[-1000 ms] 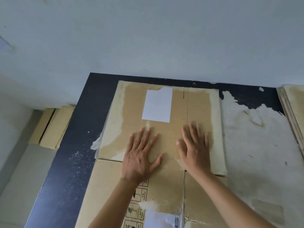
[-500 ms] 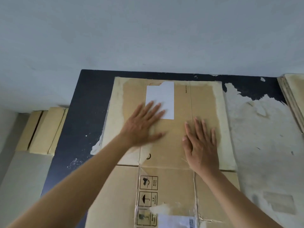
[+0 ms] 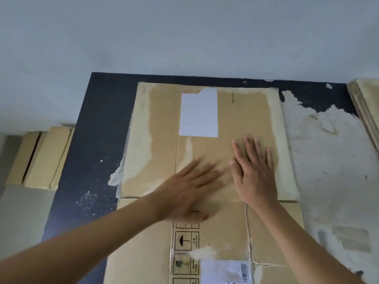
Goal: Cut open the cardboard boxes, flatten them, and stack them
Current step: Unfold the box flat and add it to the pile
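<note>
Soft, even daylight lit the scene, with faint shadows. The left hand was motion-blurred. Wide-angle distortion bent the edges.

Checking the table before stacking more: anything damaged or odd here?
Yes. The dark coating of the table has peeled off on the right, leaving a ragged pale patch. The top box has pale torn strips along both sides.
</note>
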